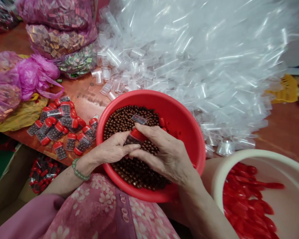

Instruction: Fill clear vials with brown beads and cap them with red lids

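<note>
Over a red basin point(189, 132), both hands meet on one small container. My left hand point(114, 147) is closed round its clear plastic body point(132, 140), partly hidden by the fingers. Thumb and fingers of my right hand point(165, 156) close on the red cap point(139, 134) at its upper end. Whether the cap is fully seated I cannot tell. Below them the basin holds a heap of small, shiny brown balls point(122, 119). An uncapped clear container point(139, 119) lies on the balls, just beyond the hands. Some red pieces point(161, 122) rest on the basin's right side.
Capped containers of balls point(62, 122) are piled left of the basin, with more in a cardboard box point(12, 186) below. Clear containers point(189, 59) form a large heap behind. A white tub point(218, 179) of red caps stands right. Pink bags point(59, 15) sit at back left.
</note>
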Action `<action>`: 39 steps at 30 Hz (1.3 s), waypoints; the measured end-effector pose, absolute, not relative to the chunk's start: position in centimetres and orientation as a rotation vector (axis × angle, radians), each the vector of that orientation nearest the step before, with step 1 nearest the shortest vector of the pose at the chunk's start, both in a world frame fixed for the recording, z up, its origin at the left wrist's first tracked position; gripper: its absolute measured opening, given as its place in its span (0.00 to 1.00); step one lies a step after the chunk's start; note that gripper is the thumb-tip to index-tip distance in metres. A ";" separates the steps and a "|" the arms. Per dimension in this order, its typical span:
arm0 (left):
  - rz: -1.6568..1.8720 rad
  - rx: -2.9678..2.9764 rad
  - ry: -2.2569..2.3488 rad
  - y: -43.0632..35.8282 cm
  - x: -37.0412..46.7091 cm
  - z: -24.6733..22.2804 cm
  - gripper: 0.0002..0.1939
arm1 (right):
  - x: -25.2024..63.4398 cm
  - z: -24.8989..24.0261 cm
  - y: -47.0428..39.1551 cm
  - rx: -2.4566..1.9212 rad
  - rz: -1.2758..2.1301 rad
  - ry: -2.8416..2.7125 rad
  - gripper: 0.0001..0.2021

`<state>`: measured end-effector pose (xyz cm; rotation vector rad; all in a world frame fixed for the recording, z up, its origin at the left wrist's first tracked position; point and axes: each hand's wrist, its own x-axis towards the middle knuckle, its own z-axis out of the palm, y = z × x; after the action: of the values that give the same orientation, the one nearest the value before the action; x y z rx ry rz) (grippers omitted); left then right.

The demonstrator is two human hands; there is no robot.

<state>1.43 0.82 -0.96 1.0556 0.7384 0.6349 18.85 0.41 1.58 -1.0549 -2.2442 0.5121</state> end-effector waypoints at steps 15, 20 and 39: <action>0.685 0.834 0.662 0.6 1.9 -0.6 0.20 | 17.1 -0.9 -0.2 -1.039 -0.083 -2.327 0.36; 0.687 0.806 0.646 0.5 2.0 -0.7 0.22 | 17.0 -0.9 -0.4 -1.014 -0.087 -2.343 0.35; 0.894 0.706 0.982 0.0 2.5 -1.5 0.20 | 16.1 -0.9 -1.4 -1.048 -0.152 -2.257 0.36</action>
<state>2.53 0.03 -1.49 0.7059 0.9816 0.8936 16.12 -1.39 -0.92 -1.0479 -2.2567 -0.1522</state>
